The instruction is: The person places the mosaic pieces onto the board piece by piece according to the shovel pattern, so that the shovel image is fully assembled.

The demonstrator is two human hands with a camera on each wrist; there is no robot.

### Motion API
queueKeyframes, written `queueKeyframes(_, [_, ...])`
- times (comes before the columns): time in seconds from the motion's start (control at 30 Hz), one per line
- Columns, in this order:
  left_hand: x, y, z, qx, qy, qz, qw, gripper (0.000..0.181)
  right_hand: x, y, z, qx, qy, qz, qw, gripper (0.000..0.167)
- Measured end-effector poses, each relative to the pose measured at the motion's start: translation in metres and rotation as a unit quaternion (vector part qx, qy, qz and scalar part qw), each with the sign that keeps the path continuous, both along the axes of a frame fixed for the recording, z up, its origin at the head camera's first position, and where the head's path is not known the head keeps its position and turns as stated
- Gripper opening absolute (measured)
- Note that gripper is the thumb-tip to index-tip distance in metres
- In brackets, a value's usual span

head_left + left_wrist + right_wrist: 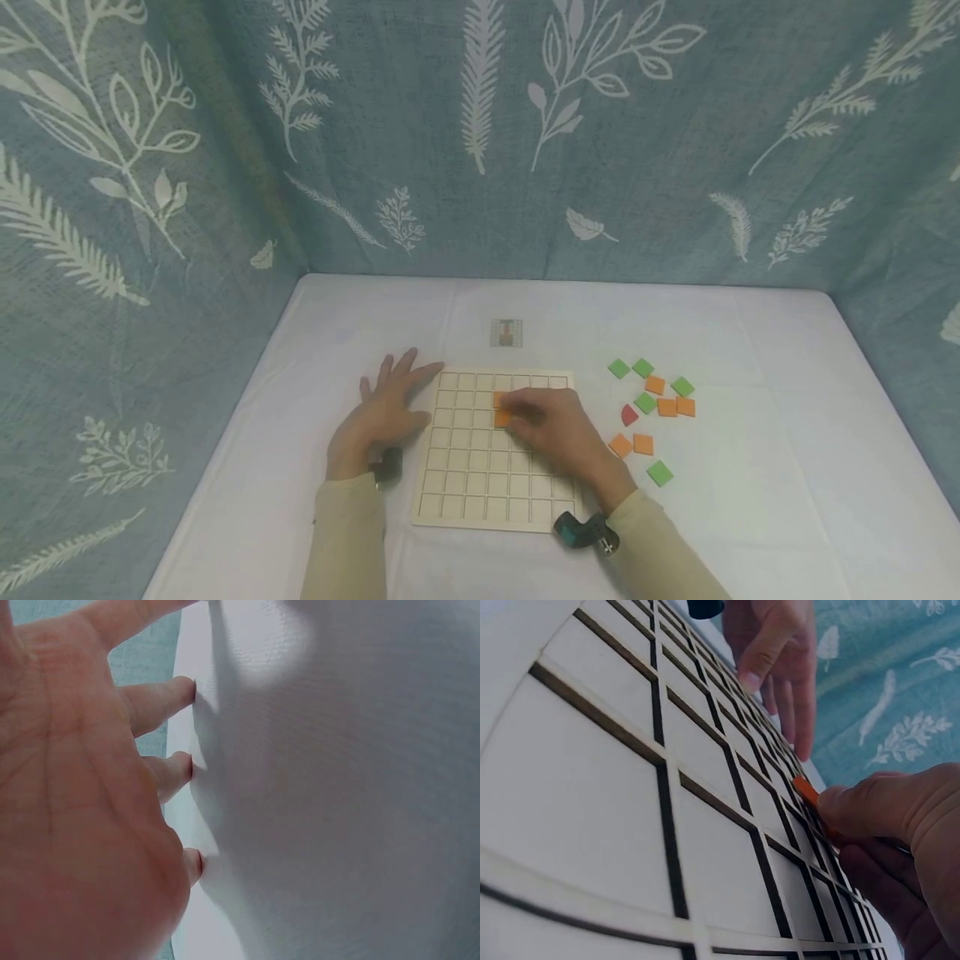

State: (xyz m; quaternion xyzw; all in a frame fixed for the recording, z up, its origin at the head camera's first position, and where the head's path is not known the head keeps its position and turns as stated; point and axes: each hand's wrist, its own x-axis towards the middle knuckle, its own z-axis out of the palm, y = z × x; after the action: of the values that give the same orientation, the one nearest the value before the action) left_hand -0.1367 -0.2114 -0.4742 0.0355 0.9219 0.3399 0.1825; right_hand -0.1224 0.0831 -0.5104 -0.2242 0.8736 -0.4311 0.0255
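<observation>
A pale wooden grid board [457, 482] with square cells lies flat on the table. My right hand [558, 429] is over its upper middle, thumb and fingers pinching an orange square tile [806, 793] low at the grid. Just above the fingertips in the head view, another orange tile [498, 398] sits in a cell. My left hand [386, 408] is at the board's left edge with fingers spread. In the left wrist view its fingertips [184, 690] rest on the white cloth; the thumb appears by the board's edge in the right wrist view.
Right of the board lie loose green tiles [660, 473], several orange tiles [643, 444] and a red quarter-round piece [628, 415]. Behind the board is a small card [506, 333] with a printed grid pattern. Patterned blue-green curtains [420, 125] border the white table [750, 333].
</observation>
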Motion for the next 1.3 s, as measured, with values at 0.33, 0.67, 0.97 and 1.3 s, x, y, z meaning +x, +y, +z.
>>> queueKeyframes(0.33, [-0.0035,-0.0004,-0.0020,-0.023,-0.007,-0.009,0.9997,0.086,0.0002,-0.0053,0.0003,0.016,0.044,0.010,0.9988,0.033])
queueKeyframes(0.67, [-0.0029,-0.0018,-0.0009,-0.017,-0.004,-0.012,0.9998,0.086,0.0023,-0.0070,0.0035,0.023,0.046,0.004,0.9987,0.034])
queueKeyframes(0.97, [-0.0042,-0.0022,-0.0015,-0.017,-0.002,-0.014,0.9998,0.086,0.0008,-0.0085,-0.0001,0.023,0.050,0.009,0.9985,0.035])
queueKeyframes(1.3, [-0.0049,-0.0023,-0.0025,-0.019,-0.004,-0.015,0.9997,0.086,0.0002,-0.0089,0.0013,0.027,0.034,0.012,0.9990,0.034])
